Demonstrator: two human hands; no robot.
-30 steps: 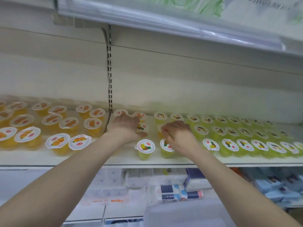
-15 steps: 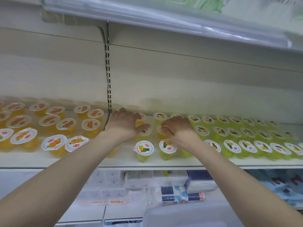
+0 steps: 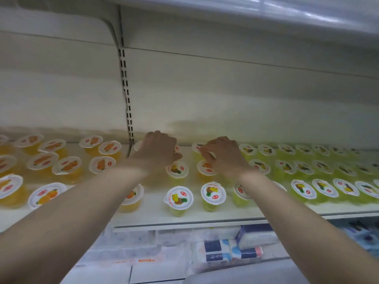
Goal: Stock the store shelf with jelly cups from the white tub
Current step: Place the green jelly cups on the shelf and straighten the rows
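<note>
Sealed jelly cups stand in rows on the white shelf (image 3: pixel 205 219): orange ones (image 3: pixel 67 167) at the left, yellow pineapple ones (image 3: pixel 178 198) in the middle, green ones (image 3: pixel 303 188) at the right. Both my arms reach to the back row. My left hand (image 3: pixel 158 149) lies over cups beside the slotted upright, fingers curled down round one whose lid edge (image 3: pixel 137 145) peeks out. My right hand (image 3: pixel 222 155) pinches the lid rim of a back-row cup (image 3: pixel 196 147) with curled fingertips. The white tub (image 3: pixel 235 275) shows only as a pale edge at the bottom.
The slotted upright (image 3: pixel 127 99) splits the shelf's back wall. An upper shelf (image 3: pixel 246 9) overhangs close above. Below, a lower shelf holds wrapped tissue packs (image 3: pixel 231 251). Bare shelf shows along the front edge in front of the yellow cups.
Both hands have slid farther back along the shelf, from the middle rows to the back row by the wall. The front cups that they covered now show.
</note>
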